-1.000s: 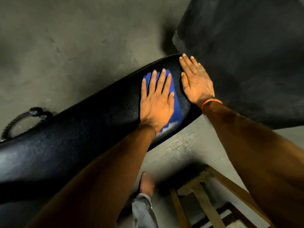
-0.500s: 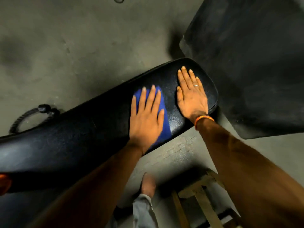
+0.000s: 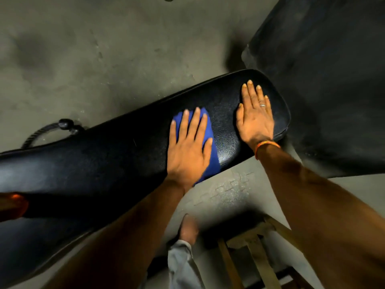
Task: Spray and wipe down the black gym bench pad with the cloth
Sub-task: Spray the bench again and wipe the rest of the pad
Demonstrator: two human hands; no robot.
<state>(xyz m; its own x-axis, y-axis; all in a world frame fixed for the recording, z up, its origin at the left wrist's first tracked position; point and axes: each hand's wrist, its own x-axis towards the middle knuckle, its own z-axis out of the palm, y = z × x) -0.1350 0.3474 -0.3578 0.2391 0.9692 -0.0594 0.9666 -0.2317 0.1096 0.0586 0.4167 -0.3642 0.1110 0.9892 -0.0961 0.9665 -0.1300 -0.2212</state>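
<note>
The long black textured vinyl gym bench pad [image 3: 129, 151] runs across the view from the lower left to a rounded end at the upper right, standing over a grey concrete floor [image 3: 93, 59]. A small blue soft cloth [image 3: 209, 132] lies flat on the pad towards that rounded end, reaching the pad's near edge, with its lower corner just at the edge.

The left hand [image 3: 188, 151] lies palm-down on the cloth, fingers spread and straight; its grip is apart and pressing, not pinched around anything. The right hand [image 3: 255, 117], with a ring and an orange wristband, is also flat and spread, bare on the pad beside the rounded end, a strip of bare pad between it and the cloth. It looks to be bracing the body or steadying the pad.

The cloth seems thin, limp and light. It would bunch or fold if pushed from one edge, so a broad palm over its middle, as here, is the sensible hold. The pad looks firm under a slightly cushioned skin, and its pebbled surface shines near the cloth, which suggests dampness; a wet vinyl face may let the cloth slide easily, or let it slip out from under the fingers. Pressure should stay even. No spray bottle is in view.

Beyond the pad's end is a dark rubber floor mat [image 3: 333, 80]; a black rope handle [image 3: 52, 130] lies at the far side, and a wooden stool frame [image 3: 256, 253] stands near the person's foot.
</note>
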